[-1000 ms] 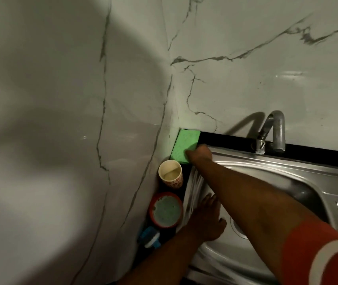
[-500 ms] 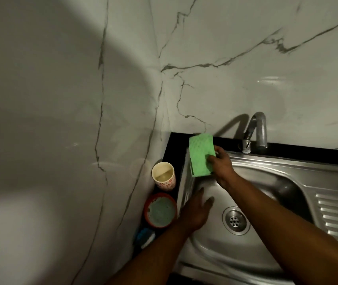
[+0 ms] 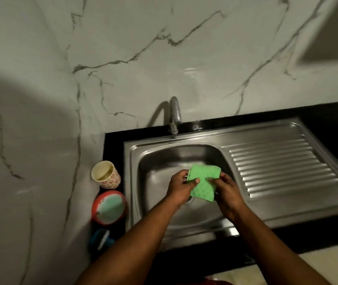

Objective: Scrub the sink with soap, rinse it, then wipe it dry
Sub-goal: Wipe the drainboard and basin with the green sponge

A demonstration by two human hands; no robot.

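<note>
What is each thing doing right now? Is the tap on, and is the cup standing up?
Green cloth: partly folded, held over the sink by both hands.
Left hand: pinches the cloth.
Right hand: pinches the cloth.
Tap: no water seen running.
Sink: wet or dry, cannot tell.
Cup: upright, open-topped, beside the sink.
Red tub: upright, near the cup.

cup (image 3: 105,175) left of sink (image 3: 184,149), faucet (image 3: 174,115) behind

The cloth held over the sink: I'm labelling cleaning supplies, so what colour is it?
The cloth is green, seen best in the head view.
</note>
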